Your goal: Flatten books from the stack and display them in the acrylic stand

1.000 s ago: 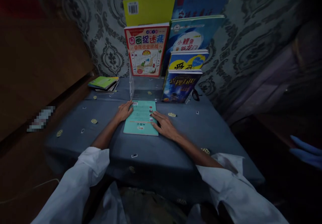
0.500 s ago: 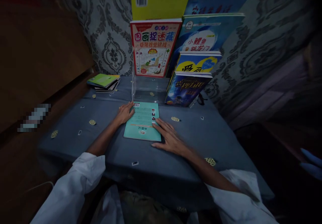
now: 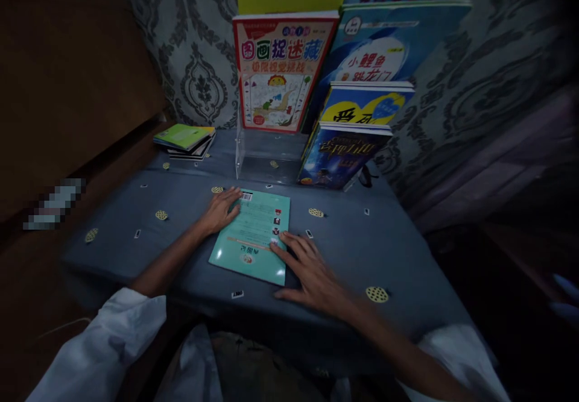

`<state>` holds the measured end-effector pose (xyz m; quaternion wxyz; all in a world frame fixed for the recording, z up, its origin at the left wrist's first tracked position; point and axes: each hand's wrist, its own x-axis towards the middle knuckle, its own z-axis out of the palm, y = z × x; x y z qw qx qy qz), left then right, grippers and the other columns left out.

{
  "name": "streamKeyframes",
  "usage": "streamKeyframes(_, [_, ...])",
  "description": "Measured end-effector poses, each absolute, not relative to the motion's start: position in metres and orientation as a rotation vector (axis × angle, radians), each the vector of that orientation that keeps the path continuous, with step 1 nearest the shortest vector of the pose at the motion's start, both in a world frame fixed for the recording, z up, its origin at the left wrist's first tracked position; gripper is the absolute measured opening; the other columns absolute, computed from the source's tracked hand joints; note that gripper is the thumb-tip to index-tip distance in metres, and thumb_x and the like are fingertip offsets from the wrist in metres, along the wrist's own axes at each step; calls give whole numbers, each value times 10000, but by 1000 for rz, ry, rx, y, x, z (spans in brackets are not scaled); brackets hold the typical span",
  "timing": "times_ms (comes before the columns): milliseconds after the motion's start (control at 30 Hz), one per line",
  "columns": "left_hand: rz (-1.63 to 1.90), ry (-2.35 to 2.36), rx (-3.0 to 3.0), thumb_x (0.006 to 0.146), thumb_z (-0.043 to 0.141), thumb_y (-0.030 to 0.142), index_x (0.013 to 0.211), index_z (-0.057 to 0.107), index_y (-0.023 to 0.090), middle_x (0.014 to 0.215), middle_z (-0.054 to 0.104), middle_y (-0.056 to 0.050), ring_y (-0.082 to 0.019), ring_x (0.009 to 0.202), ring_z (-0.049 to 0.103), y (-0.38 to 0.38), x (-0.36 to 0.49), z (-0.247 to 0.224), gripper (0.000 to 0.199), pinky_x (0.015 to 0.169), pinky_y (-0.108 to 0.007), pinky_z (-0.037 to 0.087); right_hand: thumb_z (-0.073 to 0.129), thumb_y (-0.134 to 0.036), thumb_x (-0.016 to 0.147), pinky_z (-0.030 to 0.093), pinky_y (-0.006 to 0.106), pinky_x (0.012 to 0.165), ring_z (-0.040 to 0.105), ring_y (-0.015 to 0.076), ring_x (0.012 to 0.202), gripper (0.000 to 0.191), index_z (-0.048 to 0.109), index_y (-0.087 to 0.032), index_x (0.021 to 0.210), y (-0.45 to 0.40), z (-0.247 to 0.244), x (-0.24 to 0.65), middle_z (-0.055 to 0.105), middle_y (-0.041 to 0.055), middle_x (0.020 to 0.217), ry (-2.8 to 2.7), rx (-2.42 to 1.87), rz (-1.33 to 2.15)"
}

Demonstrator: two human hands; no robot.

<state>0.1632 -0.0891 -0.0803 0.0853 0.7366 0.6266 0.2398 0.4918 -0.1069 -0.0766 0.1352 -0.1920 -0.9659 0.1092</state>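
A teal book [image 3: 257,233] lies flat on the dark cloth-covered table, its barcode at the far left corner and its printed title upside down to me. My left hand [image 3: 222,209] rests at the book's upper left edge, fingers stretched over the corner near the barcode. On the other side, my right hand [image 3: 307,272] has its fingertips on the book's right edge, fingers spread, with the thumb on the cloth just off the near right corner. Neither hand grips the book.
Beyond the book stands a clear display rack [image 3: 266,168] with picture books, among them a red-bordered book [image 3: 280,76] and a dark blue book [image 3: 341,156]. A small book stack [image 3: 185,140] sits at the back left. Dark glasses [image 3: 367,176] lie right of the rack.
The teal book has come nearer to me and turned slightly, its near edge swinging left. Both hands have shifted with it. The camera view has also moved a little.
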Motion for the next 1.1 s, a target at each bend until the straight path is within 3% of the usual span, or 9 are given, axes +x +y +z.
streamKeyframes(167, [644,1865,2205,992,390,348,1452,520,130,1560,476,-123,-265,1494,386,-112,173,-76,525,1232,-483,305,756,-658,792,343,698,1141,364,413,1457,982,371,-183,1561,-136,-71,498,442,244,1534,-2810,-485,270])
streamKeyframes(333, [609,1845,2213,1003,371,349,1482,487,160,1587,441,-105,-256,1507,361,-131,180,-74,528,1232,-485,300,720,-247,875,394,674,1131,403,383,1449,695,447,-177,1509,-157,-76,501,473,224,1531,-2788,-477,159])
streamKeyframes(433, [608,1828,2216,1007,372,352,1496,473,170,1595,427,-101,-254,1511,354,-142,182,-74,531,1231,-494,299,625,-153,900,446,640,1109,465,367,1410,540,539,-175,1433,-165,-84,500,542,203,1479,-2736,-457,105])
streamKeyframes(567, [642,1789,2210,1007,387,371,1482,496,189,1589,438,-94,-252,1514,349,-152,184,-76,520,1231,-498,297,609,-205,954,492,610,1082,590,332,1288,396,621,-202,1350,-166,-80,500,677,161,1311,-2654,-391,181])
streamKeyframes(733, [775,1704,2075,983,435,527,1447,548,199,1567,471,-86,-273,1509,357,-152,183,-70,580,1243,-511,278,565,-267,1016,580,474,1000,690,260,1122,260,668,-227,1252,-154,-46,489,753,107,1106,-2513,-230,382])
streamKeyframes(833, [916,1557,1850,975,381,654,1270,700,215,1459,600,-64,-289,1499,374,-149,181,-62,618,1247,-513,286,520,-318,1043,610,391,916,729,228,996,232,687,-212,1165,-144,-25,478,760,91,999,-2314,-231,533])
streamKeyframes(933, [1109,1397,1577,971,151,745,1008,787,232,1266,731,-63,-287,1439,469,-147,183,-54,818,1225,-494,348,525,-416,1037,617,352,800,736,222,862,278,719,-219,1018,-130,-11,466,753,63,896,-2143,-410,652])
streamKeyframes(1000, [1259,1333,1415,943,33,773,1051,766,211,1231,742,-88,-301,1354,561,-145,189,-52,930,1174,-500,422,539,-514,1010,583,305,642,679,189,672,373,714,-218,865,-118,-6,457,682,13,718,-1989,-596,665])
streamKeyframes(1100, [1484,1288,1309,939,-50,753,1326,619,184,1310,694,-106,-297,1310,591,-136,203,-52,960,1156,-497,442,547,-647,949,472,248,503,535,142,542,491,674,-208,769,-93,-2,442,561,-31,609,-1713,-751,675])
